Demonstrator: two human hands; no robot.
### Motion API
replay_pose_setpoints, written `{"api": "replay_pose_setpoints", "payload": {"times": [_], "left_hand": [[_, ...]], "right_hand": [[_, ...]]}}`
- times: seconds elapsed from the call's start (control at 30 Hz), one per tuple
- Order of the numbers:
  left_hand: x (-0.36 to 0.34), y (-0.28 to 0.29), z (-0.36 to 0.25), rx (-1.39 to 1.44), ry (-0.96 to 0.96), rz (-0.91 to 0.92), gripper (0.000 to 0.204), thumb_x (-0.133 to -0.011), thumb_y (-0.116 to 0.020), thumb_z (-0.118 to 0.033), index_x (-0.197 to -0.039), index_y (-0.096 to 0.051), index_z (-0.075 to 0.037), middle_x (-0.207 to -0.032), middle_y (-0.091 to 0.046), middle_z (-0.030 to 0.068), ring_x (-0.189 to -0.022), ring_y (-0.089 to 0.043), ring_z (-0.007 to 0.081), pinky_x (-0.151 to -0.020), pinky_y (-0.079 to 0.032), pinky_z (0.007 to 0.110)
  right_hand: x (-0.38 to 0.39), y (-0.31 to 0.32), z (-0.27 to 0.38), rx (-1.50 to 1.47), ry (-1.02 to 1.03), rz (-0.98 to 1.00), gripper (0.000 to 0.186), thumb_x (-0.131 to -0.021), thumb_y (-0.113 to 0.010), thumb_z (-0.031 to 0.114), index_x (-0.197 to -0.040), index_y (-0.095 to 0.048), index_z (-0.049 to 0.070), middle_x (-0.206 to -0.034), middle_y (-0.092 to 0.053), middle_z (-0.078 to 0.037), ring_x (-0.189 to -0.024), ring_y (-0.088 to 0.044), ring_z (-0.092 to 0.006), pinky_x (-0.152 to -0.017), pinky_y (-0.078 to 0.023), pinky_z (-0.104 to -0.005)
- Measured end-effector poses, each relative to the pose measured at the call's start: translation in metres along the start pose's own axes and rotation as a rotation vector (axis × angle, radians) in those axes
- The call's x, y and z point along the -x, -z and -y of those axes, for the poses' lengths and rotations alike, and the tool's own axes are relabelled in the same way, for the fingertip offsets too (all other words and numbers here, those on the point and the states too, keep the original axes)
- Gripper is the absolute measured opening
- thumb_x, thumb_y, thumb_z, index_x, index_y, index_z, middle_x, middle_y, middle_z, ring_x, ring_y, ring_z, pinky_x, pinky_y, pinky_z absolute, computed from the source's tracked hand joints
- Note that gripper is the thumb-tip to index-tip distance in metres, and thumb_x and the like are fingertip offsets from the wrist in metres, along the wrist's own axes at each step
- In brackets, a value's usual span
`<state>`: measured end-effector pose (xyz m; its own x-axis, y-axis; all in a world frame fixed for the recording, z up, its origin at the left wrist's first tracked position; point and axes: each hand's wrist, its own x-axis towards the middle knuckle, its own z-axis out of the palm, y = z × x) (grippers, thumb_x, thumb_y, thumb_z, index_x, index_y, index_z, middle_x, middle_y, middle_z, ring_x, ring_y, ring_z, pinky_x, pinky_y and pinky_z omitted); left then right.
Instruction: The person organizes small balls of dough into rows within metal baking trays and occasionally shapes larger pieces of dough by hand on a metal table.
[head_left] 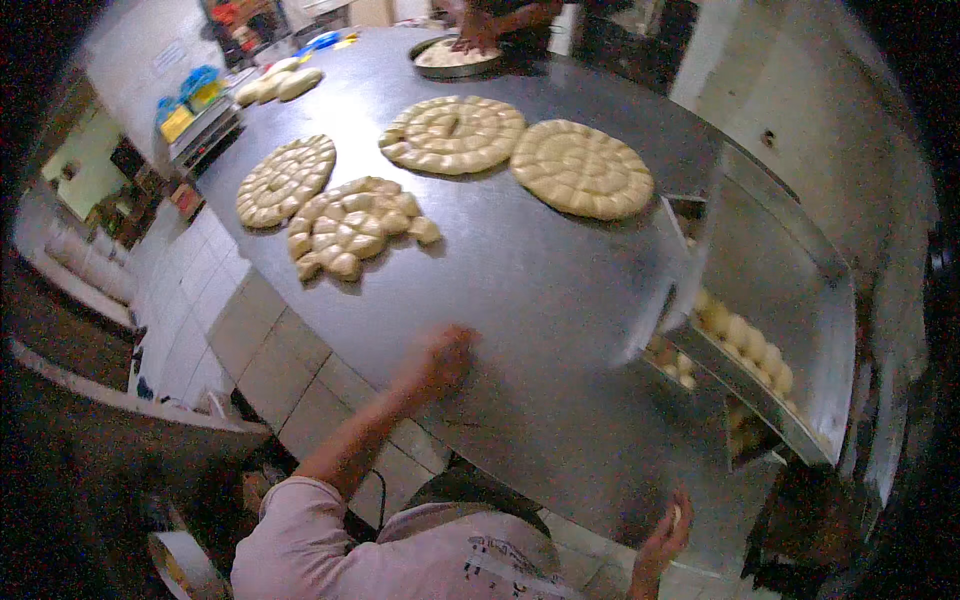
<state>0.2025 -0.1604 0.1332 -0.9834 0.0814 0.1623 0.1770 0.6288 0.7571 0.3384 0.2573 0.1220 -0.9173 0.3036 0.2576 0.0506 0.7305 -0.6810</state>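
My left hand (445, 357) rests on the dark metal table (540, 290) near its front edge. It is blurred, and whether anything lies under it is hidden. My right hand (665, 532) is at the table's near right edge, fingers curled around a small pale dough piece (677, 515). Further back lie several round slabs of dough cut into small portions. The nearest slab (352, 228) is partly pulled apart. Another slab (285, 180) is to its left, and two whole slabs (455, 133) (582, 168) lie behind.
A metal rack (790, 300) on the right holds trays of dough balls (745, 340). At the far end another person's hand (474, 40) is on a round pan (455, 56) of dough. Dough loaves (280, 84) lie at the far left. A tiled counter side (260, 340) drops below the table.
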Motion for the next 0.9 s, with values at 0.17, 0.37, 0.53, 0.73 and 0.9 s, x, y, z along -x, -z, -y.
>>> {"api": "replay_pose_setpoints", "payload": {"times": [0.17, 0.37, 0.53, 0.73, 0.9], "left_hand": [[0.009, 0.120, 0.125, -0.895, 0.139, -0.682, 0.041, -0.076, -0.057, -0.011, -0.117, -0.052, -0.007, -0.107, -0.055, 0.0168, -0.099, -0.049, 0.0336, -0.090, -0.037, 0.041], [-0.025, 0.113, 0.145, -0.846, 0.296, -0.543, 0.040, -0.079, -0.053, -0.014, -0.119, -0.050, -0.007, -0.113, -0.053, 0.0164, -0.098, -0.049, 0.0345, -0.090, -0.037, 0.041], [-0.025, 0.105, 0.177, -0.643, 0.239, -0.499, 0.031, -0.076, -0.048, -0.004, -0.105, -0.056, 0.000, -0.078, -0.059, 0.0209, -0.076, -0.059, 0.0352, -0.069, -0.047, 0.043], [0.031, 0.105, 0.122, 0.218, 0.359, -0.402, 0.031, -0.089, -0.044, -0.029, -0.104, -0.048, -0.003, -0.094, -0.052, 0.0128, -0.094, -0.055, 0.0276, -0.078, -0.046, 0.039], [-0.007, -0.011, -0.045, 0.855, 0.406, -0.139, 0.028, -0.091, -0.045, -0.032, -0.101, -0.044, -0.006, -0.098, -0.048, 0.0096, -0.090, -0.056, 0.0276, -0.077, -0.048, 0.039]], "right_hand": [[-0.015, 0.024, -0.128, 0.914, 0.049, -0.123, 0.034, -0.091, -0.042, 0.025, -0.113, -0.052, 0.002, -0.119, -0.049, -0.020, -0.108, -0.048, -0.0344, -0.090, -0.039, -0.0440], [-0.030, -0.017, -0.018, 0.374, 0.092, -0.068, 0.027, -0.088, -0.049, 0.023, -0.095, -0.056, -0.001, -0.100, -0.057, -0.021, -0.091, -0.054, -0.0338, -0.084, -0.041, -0.0465], [-0.079, 0.042, -0.138, 0.839, -0.116, -0.222, 0.030, -0.084, -0.053, 0.024, -0.102, -0.054, 0.000, -0.101, -0.053, -0.019, -0.094, -0.050, -0.0322, -0.086, -0.038, -0.0423], [-0.088, -0.016, -0.048, 0.482, 0.100, 0.107, 0.038, -0.081, -0.055, 0.028, -0.106, -0.051, 0.001, -0.107, -0.051, -0.020, -0.108, -0.042, -0.0400, -0.097, -0.029, -0.0503], [-0.139, 0.029, -0.136, 0.629, -0.139, -0.093, 0.032, -0.075, -0.059, 0.022, -0.097, -0.054, 0.001, -0.112, -0.050, -0.019, -0.110, -0.042, -0.0368, -0.097, -0.030, -0.0479]]}}
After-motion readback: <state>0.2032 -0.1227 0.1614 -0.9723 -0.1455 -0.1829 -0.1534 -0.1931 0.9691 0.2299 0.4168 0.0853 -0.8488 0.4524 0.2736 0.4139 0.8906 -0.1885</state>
